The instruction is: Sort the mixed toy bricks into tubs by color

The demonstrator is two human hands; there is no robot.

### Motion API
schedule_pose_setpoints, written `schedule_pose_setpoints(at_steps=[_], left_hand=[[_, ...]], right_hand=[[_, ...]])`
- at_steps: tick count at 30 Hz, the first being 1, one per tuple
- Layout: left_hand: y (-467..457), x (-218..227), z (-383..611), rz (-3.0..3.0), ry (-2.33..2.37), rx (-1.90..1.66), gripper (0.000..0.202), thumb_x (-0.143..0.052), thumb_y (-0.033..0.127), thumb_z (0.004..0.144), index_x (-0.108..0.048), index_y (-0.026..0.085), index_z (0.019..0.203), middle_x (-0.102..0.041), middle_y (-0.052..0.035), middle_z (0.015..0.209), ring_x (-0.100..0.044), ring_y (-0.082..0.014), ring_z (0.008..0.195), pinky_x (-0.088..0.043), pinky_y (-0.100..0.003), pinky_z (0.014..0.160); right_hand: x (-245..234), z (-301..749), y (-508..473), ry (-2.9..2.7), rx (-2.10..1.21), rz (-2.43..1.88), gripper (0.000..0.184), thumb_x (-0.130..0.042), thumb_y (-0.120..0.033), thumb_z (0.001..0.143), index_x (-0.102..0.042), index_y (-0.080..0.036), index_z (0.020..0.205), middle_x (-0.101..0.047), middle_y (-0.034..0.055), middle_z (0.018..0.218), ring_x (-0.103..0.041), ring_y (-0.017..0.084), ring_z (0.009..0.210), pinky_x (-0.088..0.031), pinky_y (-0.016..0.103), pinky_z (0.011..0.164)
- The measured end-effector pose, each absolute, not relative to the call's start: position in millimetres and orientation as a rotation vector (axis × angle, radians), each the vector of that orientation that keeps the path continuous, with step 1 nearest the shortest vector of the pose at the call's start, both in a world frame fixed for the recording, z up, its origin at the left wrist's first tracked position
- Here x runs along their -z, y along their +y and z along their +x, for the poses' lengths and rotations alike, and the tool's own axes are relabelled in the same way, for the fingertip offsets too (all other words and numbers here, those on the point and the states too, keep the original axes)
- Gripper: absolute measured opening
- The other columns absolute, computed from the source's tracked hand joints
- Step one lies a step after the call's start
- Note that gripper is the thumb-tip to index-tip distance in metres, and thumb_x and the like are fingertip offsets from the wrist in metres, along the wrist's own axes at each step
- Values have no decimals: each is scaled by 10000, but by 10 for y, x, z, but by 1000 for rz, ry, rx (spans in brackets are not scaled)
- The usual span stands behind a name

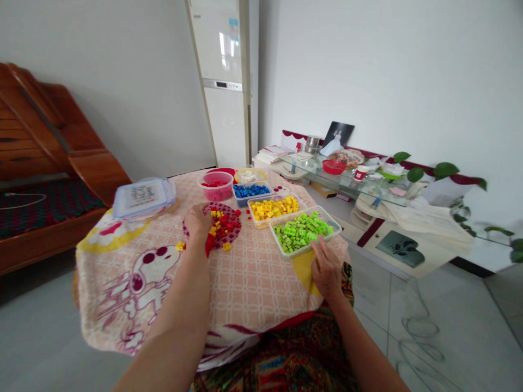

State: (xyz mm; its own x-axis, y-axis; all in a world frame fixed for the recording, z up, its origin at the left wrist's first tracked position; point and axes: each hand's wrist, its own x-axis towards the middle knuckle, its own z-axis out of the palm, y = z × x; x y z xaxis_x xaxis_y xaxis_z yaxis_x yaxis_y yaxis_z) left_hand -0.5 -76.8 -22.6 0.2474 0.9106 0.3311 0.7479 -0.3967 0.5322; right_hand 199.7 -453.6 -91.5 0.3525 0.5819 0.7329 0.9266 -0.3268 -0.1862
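My left hand (198, 220) is curled down at the left side of a loose heap of red and yellow toy building bricks (223, 227). Its fingertips are mostly hidden, so whatever they pinch does not show. The heap lies over a dark red patterned patch of the tablecloth (249, 288). Two yellow bricks lie apart from it, one left of my wrist and one at the heap's near edge. My right hand (327, 269) rests with fingers stretched out at the near rim of a clear tub (288, 255) of green bricks (302, 231), holding nothing visible.
Beyond the heap stand tubs of yellow bricks (273, 208), blue bricks (251, 190), red bricks (216, 185) and white pieces (249, 176). Stacked clear lids (143, 198) lie at the left. A cluttered glass-topped stand (347, 185) is to the right, a wooden bench (49, 152) to the left.
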Motion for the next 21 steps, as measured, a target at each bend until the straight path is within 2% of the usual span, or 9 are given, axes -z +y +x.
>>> schedule_pose_setpoints(at_steps=[5,11,21], left_hand=[[-793,255,79,2451,1489,-736,490,-440,229,885,-645,149,1323,-645,-167,1352,-615,-309,1213,-479,-415,1017],[-787,308,85,2555,1576,-488,512,-352,201,922,-618,126,1353,-641,-219,1333,-599,-357,1226,-451,-467,1005],[-742,370,98,2618,1517,-488,484,-373,209,907,-682,162,1277,-684,-168,1284,-625,-316,1179,-470,-400,970]], right_hand=[[937,2013,-4544,-1308,735,-2046,619,-434,-84,887,-480,-212,1490,-439,119,1568,-486,269,1393,-454,495,1130],[893,1986,-4542,-1303,745,-2043,590,-435,-86,891,-510,-195,1466,-463,127,1549,-513,272,1366,-466,489,1113],[894,1980,-4540,-1303,732,-2037,605,-423,-87,889,-496,-203,1479,-452,128,1557,-503,273,1375,-457,495,1119]])
